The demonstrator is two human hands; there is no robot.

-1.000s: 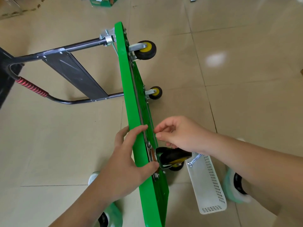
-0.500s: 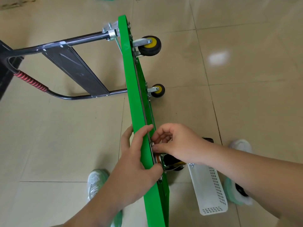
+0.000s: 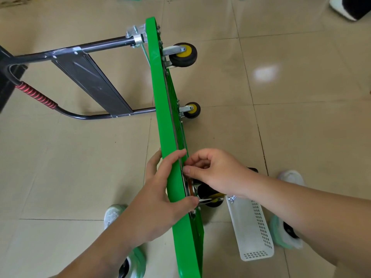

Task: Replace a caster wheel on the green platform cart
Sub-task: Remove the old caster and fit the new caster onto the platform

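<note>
From my head camera I see the cart (image 3: 160, 97) tipped up on one long edge on the floor (image 3: 301, 117), its green deck running away from me between my two hands. My left hand (image 3: 156, 197) is clamped on the deck's upper edge: the forefinger lies across the rim, the other fingers are on the far face, and the thumb presses the near side just below my right hand. My right hand (image 3: 216, 171) is on the underside of the deck, just across the rim from the left. Its fingers are curled in, with thumb and fingertips drawn together against the deck right above the caster's plate. I cannot tell whether they pinch anything, since whatever may be there is hidden by the fingers. The caster (image 3: 206, 190) sits directly under my right palm, black with a bit of yellow hub showing, its plate against the deck and close to my left thumb. Farther ahead of my right hand, two more wheels stick out from the same face, the nearer (image 3: 192, 110) and the farther (image 3: 184, 55). Ahead and left of my left hand the black handle (image 3: 36, 95) with its red grip stretches out sideways. A white basket (image 3: 251, 233) lies on the floor under my right forearm.
</note>
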